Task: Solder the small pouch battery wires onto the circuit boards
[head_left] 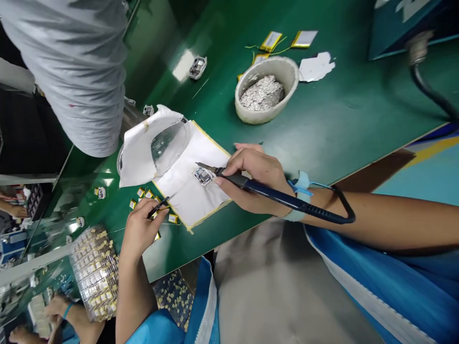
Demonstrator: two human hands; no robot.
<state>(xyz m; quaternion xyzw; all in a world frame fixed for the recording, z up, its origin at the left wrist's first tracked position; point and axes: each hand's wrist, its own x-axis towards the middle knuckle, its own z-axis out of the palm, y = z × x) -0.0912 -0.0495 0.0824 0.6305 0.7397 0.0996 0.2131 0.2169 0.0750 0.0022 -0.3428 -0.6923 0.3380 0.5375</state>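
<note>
My right hand (pixel 260 179) is closed around a soldering iron (pixel 276 195), its tip pointing left just above a small circuit board in a white casing (pixel 203 176). That board lies on a white sheet (pixel 195 203) edged with yellow tape. Left of the sheet, my left hand (pixel 141 224) pinches dark tweezers (pixel 158 207) over several small yellow batteries (pixel 173 218) with thin wires. Whether the tweezers grip a wire is too small to tell. A clear round cover with white paper (pixel 138 160) on it stands at the sheet's far left side.
A pale bowl (pixel 247 113) of crumpled metallic shavings stands on the green table (pixel 319 143), with larger batteries (pixel 304 38) behind it. A grey ribbed duct (pixel 82 81) hangs at upper left. A tray of parts (pixel 95 272) sits at lower left, near another person's hands (pixel 59 306).
</note>
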